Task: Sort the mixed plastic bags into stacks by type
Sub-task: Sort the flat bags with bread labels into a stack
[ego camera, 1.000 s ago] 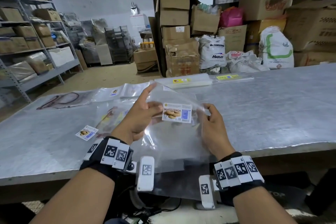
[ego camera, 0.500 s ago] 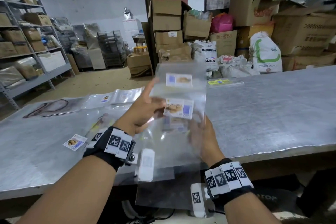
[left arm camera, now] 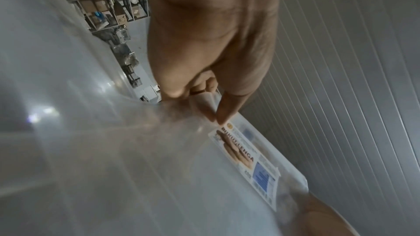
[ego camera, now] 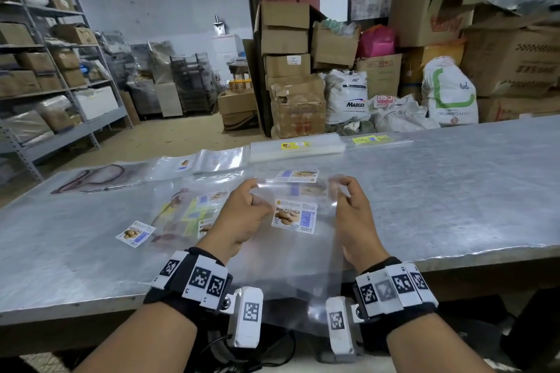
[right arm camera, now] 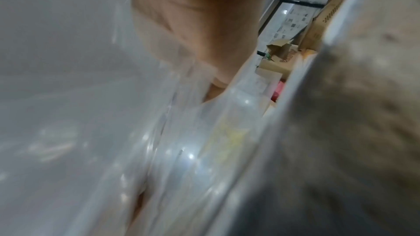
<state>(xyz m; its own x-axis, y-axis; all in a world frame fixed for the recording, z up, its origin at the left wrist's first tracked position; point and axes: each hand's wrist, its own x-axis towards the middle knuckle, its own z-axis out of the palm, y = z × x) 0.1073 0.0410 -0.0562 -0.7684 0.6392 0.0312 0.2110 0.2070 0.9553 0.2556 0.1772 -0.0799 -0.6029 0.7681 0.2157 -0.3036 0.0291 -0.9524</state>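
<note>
Your left hand [ego camera: 242,215] and right hand [ego camera: 353,215] each pinch a top corner of the clear bag [ego camera: 298,251], held above the near table [ego camera: 454,191] edge, its label [ego camera: 294,220] facing you.

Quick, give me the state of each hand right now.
Left hand: pinching the top left edge of the clear labelled plastic bag.
Right hand: fingers curled, pinching the same bag's top right edge.
</note>
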